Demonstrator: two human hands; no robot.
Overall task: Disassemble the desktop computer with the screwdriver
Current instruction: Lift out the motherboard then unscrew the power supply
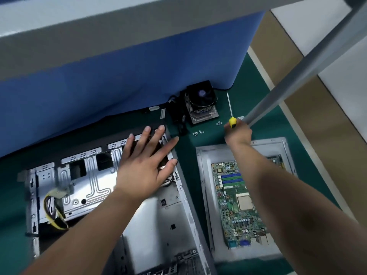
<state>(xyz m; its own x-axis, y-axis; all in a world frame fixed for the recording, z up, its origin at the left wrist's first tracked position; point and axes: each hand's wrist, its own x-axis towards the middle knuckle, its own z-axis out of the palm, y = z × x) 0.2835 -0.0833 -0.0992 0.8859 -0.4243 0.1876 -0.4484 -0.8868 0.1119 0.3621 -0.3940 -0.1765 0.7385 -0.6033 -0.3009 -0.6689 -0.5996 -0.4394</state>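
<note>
A: State of the right hand (238,133)?

B: Its fingers curl round the handle of the screwdriver (231,116); the shaft points away from the person, its tip over the green mat (248,86).

A: And the left hand (145,165)?

B: Its 5 fingers are spread flat above the far end of the chassis (158,225).

A: What stands nearby?

B: Loose screws (198,132) lie just left of the tool; the cooler (201,105) lies beyond them. The motherboard (242,203) (on its tray) lies under the right forearm.
</note>
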